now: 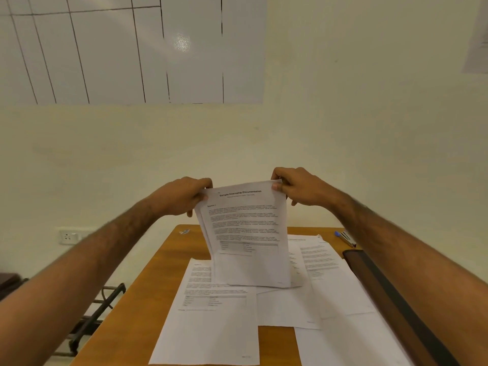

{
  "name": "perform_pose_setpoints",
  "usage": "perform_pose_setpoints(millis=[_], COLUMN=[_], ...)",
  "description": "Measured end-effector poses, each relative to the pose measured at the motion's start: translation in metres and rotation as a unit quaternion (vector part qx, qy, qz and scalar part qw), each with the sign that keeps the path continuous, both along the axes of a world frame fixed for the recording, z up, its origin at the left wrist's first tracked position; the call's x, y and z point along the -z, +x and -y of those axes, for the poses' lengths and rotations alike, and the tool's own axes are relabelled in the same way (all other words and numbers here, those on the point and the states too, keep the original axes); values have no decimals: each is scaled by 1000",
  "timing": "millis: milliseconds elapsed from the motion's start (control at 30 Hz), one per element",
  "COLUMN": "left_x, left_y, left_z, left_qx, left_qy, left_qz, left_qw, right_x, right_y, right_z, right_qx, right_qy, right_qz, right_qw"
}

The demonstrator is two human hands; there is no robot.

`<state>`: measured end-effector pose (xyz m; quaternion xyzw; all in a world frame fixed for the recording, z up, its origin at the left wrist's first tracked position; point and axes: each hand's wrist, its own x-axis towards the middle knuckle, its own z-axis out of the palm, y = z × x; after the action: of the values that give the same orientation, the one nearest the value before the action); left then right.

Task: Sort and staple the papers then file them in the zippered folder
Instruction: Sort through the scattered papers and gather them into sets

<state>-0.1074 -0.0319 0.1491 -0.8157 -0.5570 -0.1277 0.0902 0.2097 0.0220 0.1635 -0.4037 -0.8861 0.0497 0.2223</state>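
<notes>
Pale yellow wall rises behind a wooden surface, seen from the head camera. Loose printed sheets lie spread across its middle. Left hand and right hand each pinch a top corner of a paper stack, held upright with its bottom edge touching the sheets. A dark zippered folder lies along the right edge, a stapler near the far right corner.

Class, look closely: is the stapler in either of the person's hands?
No. The stapler lies on the table, while both hands grip the paper stack.
</notes>
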Motion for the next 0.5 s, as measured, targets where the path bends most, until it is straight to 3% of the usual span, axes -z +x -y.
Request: perform_pose_setpoints(millis=[100,267,500], left_x=[-3,-8,-6], left_y=[3,6,8], left_z=[1,4,6], left_qx=[-3,4,-34], left_qy=[-15,-39,-69], left_qz=[49,89,147], left_qw=[999,995,986], right_x=[-2,-4,-3], right_y=[1,-2,-3], right_z=[-1,-2,-2], right_qx=[16,-28,-36], right_qy=[38,-22,-34], right_qz=[53,20,6], right_qw=[998,999,999])
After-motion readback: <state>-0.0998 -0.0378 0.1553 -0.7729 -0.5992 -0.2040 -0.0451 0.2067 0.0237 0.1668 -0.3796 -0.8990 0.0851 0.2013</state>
